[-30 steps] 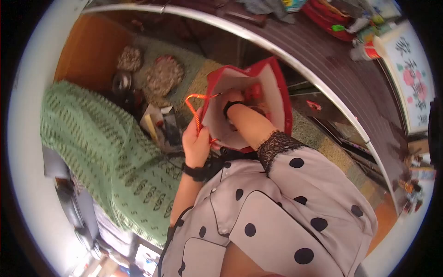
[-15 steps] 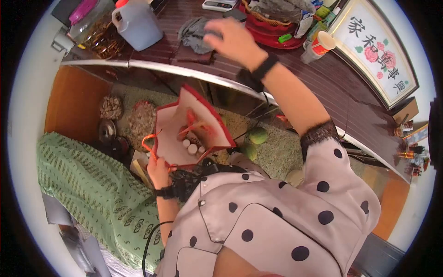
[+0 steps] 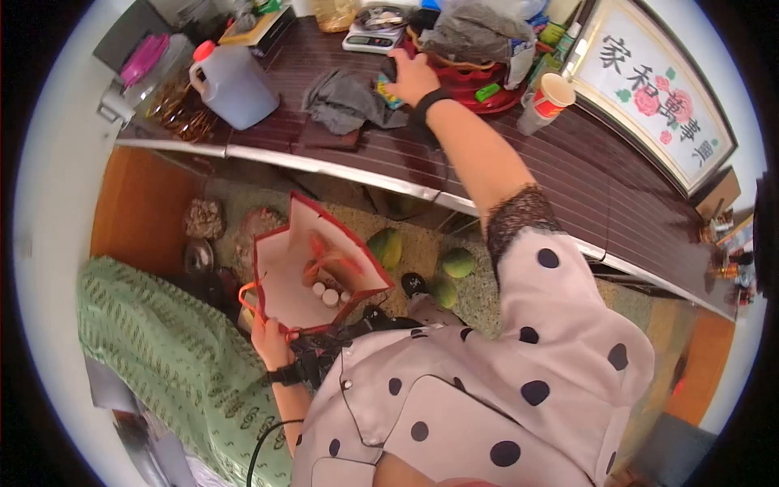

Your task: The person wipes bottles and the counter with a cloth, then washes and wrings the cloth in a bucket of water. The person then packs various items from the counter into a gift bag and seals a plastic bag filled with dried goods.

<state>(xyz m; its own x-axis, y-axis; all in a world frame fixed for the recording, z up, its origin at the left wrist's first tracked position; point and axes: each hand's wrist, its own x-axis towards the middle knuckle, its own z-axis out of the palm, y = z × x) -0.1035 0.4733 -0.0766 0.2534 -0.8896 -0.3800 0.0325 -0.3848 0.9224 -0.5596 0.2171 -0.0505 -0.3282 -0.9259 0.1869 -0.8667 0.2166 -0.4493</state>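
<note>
My left hand [image 3: 272,341] is closed round the orange handle [image 3: 250,299] of a gift bag [image 3: 276,272] with a white inside and red edges. The bag hangs with its mouth facing up; several small white-topped items [image 3: 329,298] lie inside. Over the table, my right hand [image 3: 414,79] has its fingers curled on a small dark flat object [image 3: 390,68], mostly hidden by the fingers. Just under those fingers shows a blue, green and yellow packet [image 3: 386,91]. Left of it lies a crumpled grey cloth [image 3: 345,101], partly over a dark brown flat piece [image 3: 331,136].
A scale [image 3: 372,40] stands behind my right hand, beside a red tray [image 3: 458,85]. Further right are paper cups [image 3: 553,96] and a framed picture [image 3: 649,89]. A jug [image 3: 235,85] stands left. Green melons [image 3: 458,262] lie on the floor; green fabric [image 3: 162,341] drapes at left.
My right hand has moved from above the grey cloth to the dark object near the scale, and its fingers have curled. The packet has come into sight. My left hand still holds the bag.
</note>
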